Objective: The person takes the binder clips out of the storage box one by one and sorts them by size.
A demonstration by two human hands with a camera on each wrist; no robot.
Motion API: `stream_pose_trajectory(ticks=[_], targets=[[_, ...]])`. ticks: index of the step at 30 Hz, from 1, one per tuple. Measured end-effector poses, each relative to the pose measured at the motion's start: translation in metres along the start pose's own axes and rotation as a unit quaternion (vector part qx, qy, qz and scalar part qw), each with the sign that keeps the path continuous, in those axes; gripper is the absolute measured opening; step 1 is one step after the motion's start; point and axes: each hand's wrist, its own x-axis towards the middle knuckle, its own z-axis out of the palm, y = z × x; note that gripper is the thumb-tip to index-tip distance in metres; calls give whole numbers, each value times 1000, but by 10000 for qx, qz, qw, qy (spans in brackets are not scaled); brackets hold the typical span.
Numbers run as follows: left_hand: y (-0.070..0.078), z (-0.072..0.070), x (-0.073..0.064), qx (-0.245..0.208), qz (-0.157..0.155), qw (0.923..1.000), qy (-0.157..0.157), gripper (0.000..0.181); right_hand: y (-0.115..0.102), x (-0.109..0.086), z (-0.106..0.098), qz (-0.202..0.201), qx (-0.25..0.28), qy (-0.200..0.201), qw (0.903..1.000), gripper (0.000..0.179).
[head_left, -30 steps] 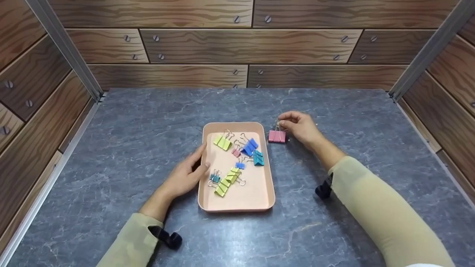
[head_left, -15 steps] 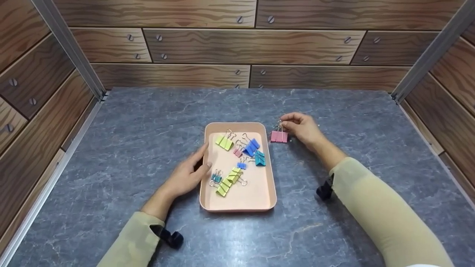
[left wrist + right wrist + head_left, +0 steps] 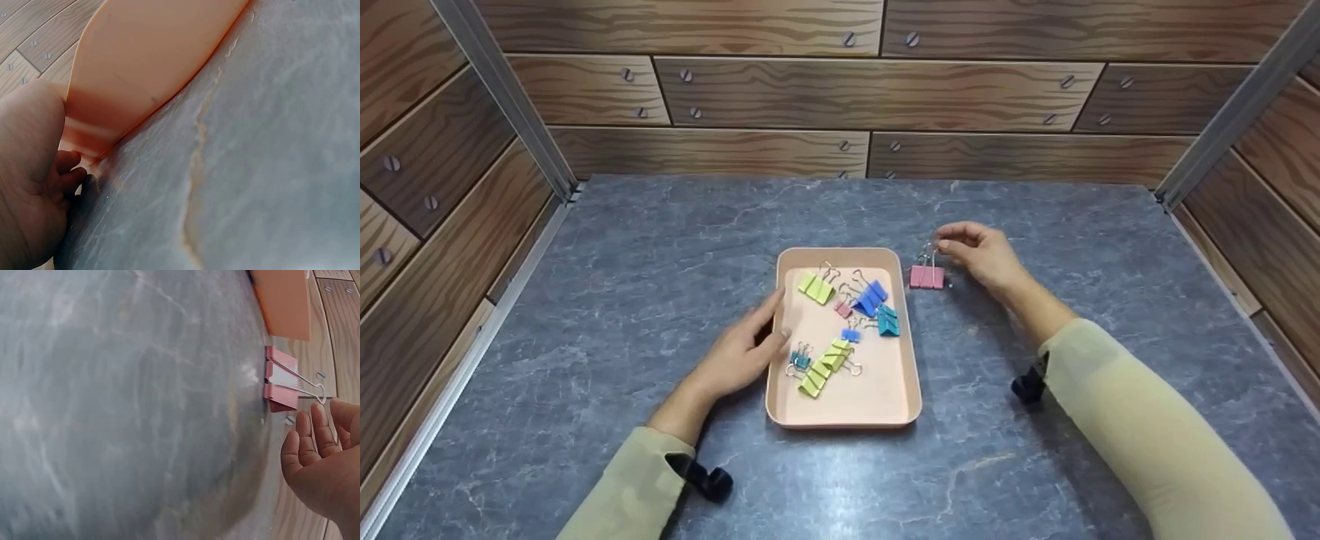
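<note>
A pink binder clip (image 3: 927,277) stands on the table to the right of the peach tray (image 3: 846,428), its wire handles pointing up. My right hand (image 3: 981,259) is at the top of those handles, thumb and index fingertip right by the wire loop of the clip (image 3: 284,377) in the right wrist view. Its other fingers are loosely bent and hold nothing. With my left hand (image 3: 739,352) I hold the tray's left wall, thumb over the rim and fingers along the outside. The left wrist view shows the thumb hooked at the tray wall (image 3: 140,50).
Inside the tray lie several binder clips: lime green (image 3: 816,288), blue (image 3: 870,298), teal (image 3: 888,321), a small pink one (image 3: 842,309), a small blue one (image 3: 850,335) and a small teal one (image 3: 800,360). Wood-patterned panels (image 3: 877,94) enclose the grey marbled table (image 3: 675,247).
My right hand has shifted slightly right and eased off the pink binder clip's handles, which it was pinching. The clip stays upright beside the tray. My left hand keeps its place on the tray.
</note>
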Motion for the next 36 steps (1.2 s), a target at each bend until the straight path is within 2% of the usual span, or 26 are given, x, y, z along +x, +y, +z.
stream_pose_trajectory(ticks=[7, 16, 24, 32, 36], targets=[[0, 0, 0, 11, -9, 10000, 31, 68, -17, -4, -12, -203, -334, -8, 9992, 36], [0, 0, 0, -5, -5, 10000, 33, 68, -51, -5, -10, -886, -173, -81, 9959, 30], [0, 1, 1, -25, 67, 10000, 26, 67, -68, -4, 8, -1119, -35, -718, 9911, 33], [0, 0, 1, -38, 25, 10000, 12, 68, -64, 2, 35, -787, -37, -1534, 9850, 37], [-1, 0, 0, -7, -10, 10000, -15, 68, -60, 3, 48, -687, -139, -1805, 9811, 37]])
